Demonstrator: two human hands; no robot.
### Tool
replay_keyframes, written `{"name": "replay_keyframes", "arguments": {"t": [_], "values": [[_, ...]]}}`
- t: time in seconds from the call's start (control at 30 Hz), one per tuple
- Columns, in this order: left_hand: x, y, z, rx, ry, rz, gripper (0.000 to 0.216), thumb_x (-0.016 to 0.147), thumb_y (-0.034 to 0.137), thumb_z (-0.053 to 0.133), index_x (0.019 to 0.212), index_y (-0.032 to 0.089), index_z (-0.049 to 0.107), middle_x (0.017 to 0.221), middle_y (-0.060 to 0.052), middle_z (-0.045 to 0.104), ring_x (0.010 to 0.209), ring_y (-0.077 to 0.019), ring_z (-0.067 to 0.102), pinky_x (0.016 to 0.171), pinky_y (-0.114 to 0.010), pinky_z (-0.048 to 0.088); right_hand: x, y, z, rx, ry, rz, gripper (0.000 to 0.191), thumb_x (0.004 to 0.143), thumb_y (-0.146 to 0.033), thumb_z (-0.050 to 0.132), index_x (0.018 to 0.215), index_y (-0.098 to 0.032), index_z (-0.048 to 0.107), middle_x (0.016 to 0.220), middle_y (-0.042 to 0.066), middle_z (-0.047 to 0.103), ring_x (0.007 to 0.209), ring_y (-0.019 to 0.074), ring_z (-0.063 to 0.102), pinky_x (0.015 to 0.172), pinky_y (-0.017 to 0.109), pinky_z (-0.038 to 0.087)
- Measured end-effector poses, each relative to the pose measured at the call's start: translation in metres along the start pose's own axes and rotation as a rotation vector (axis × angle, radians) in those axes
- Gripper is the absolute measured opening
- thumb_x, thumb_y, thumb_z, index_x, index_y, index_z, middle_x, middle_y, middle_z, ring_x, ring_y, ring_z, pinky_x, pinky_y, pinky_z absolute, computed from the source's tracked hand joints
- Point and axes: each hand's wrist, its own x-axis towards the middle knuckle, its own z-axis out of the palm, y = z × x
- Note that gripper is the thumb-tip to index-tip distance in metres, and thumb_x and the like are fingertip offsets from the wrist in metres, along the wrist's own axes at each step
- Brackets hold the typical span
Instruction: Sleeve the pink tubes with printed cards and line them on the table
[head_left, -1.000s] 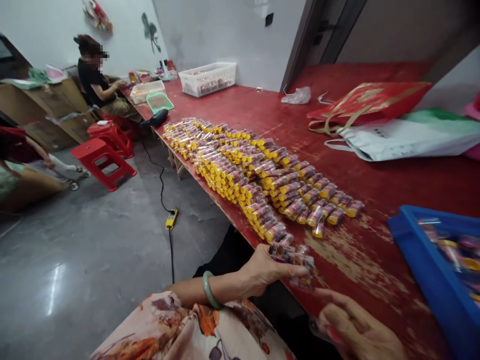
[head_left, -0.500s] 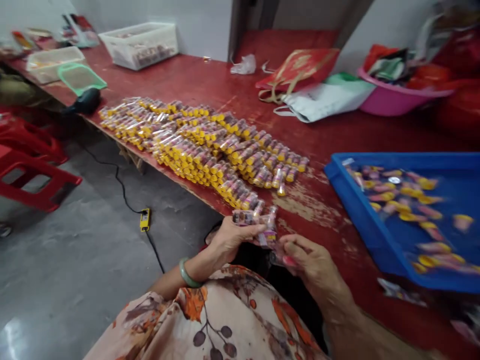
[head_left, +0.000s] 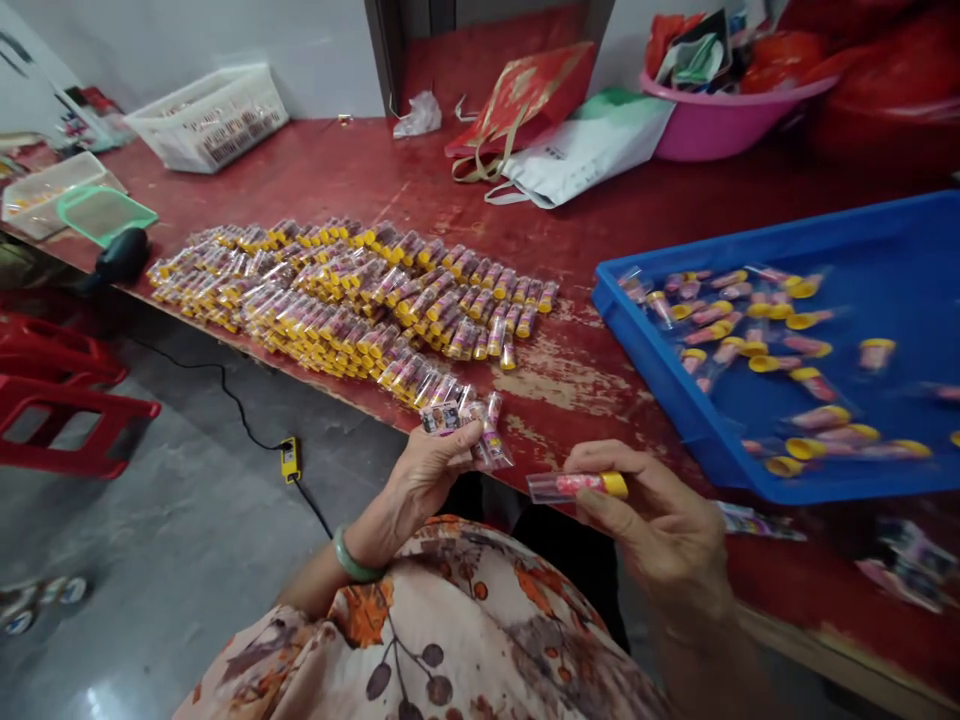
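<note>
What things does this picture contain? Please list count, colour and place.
Table: one, red, centre
Tray: one, blue, table right
Tubes: many, yellow ends, piled and in tray
Held tube: one, clear, pink, yellow end, right hand
Held wrappers: several, multicoloured, left hand
Loose wrappers: several, multicoloured, near tray
Baskets: two, white, far left
Shallow basket: one, green, far left
Unclear tool: one, black, table left
Stools: at least two, red, left
Corded power strip: one, yellow, floor
Handled bags: two, red and white, table back
Plastic bag: one, clear, table back
Basin: one, pink, back right
Bangle: one, pale green, left wrist
Floral garment: one, cream, lower centre
Left hand: one, centre
Right hand: one, centre right
</note>
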Motion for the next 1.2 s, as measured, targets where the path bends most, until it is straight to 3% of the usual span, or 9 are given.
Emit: {"name": "replay_keyframes", "arguments": {"t": [0.17,0.37,0.47,0.63,0.8,1.03,1.2], "values": [[-0.006,-0.006,0.019,-0.038,0.075,-0.047,0.038,0.055,0.026,0.088,0.087,0.014,0.069,0.080,-0.002,0.070,0.064,-0.0134,0.064,0.057,-0.026,0.056,-0.002,0.009,0.002,-0.059,0.117,-0.181,0.015,0.080,-0.015,0.066,0.095,-0.020,0.065,0.097,0.006,0.062,0.083,0.0176,0.062,0.065,0.029,0.052],[-0.017,-0.010,0.036,-0.058,0.146,0.019,0.038,0.054,0.022,0.088,0.086,0.016,0.068,0.081,0.000,0.070,0.066,-0.0133,0.064,0.056,-0.026,0.057,-0.007,0.019,0.006,-0.293,0.276,-0.458,0.028,0.075,-0.010,0.070,0.101,-0.018,0.064,0.100,0.007,0.062,0.088,0.0195,0.061,0.075,0.035,0.053],[-0.022,-0.014,0.039,-0.041,0.153,0.069,0.033,0.059,0.023,0.086,0.086,0.015,0.069,0.083,-0.001,0.071,0.068,-0.0130,0.065,0.057,-0.024,0.056,-0.011,0.026,0.009,-0.257,0.267,-0.431,0.028,0.075,-0.011,0.070,0.101,-0.018,0.063,0.099,0.007,0.060,0.086,0.0195,0.062,0.071,0.034,0.055],[-0.031,-0.020,0.042,-0.010,0.218,0.109,0.033,0.059,0.027,0.086,0.084,0.013,0.069,0.078,-0.002,0.070,0.065,-0.0137,0.065,0.058,-0.027,0.058,-0.016,0.043,0.015,0.008,0.279,-0.204,0.019,0.080,-0.016,0.066,0.098,-0.019,0.060,0.098,0.005,0.059,0.064,0.0127,0.064,0.051,0.026,0.055],[-0.032,-0.026,0.040,-0.029,0.245,0.161,0.036,0.060,0.029,0.085,0.089,0.014,0.069,0.081,-0.002,0.070,0.065,-0.0137,0.065,0.056,-0.027,0.058,-0.011,0.048,0.021,-0.211,0.341,-0.508,0.033,0.073,-0.012,0.074,0.102,-0.020,0.061,0.092,0.004,0.065,0.081,0.0174,0.065,0.070,0.031,0.058],[-0.020,-0.023,0.025,-0.070,0.279,0.182,0.037,0.066,0.033,0.082,0.095,0.016,0.068,0.088,-0.003,0.071,0.069,-0.0137,0.066,0.061,-0.026,0.058,-0.002,0.053,0.030,-0.287,0.130,-0.473,0.032,0.085,-0.010,0.056,0.116,-0.018,0.058,0.109,0.011,0.059,0.095,0.0206,0.062,0.071,0.034,0.059],[-0.013,-0.016,0.013,-0.092,0.156,0.162,0.039,0.060,0.022,0.085,0.094,0.014,0.067,0.087,-0.003,0.072,0.070,-0.0134,0.067,0.066,-0.026,0.057,0.002,0.053,0.048,-0.401,0.290,-0.590,0.045,0.076,-0.009,0.070,0.118,-0.021,0.060,0.101,0.009,0.064,0.086,0.0205,0.065,0.070,0.033,0.057]]}}
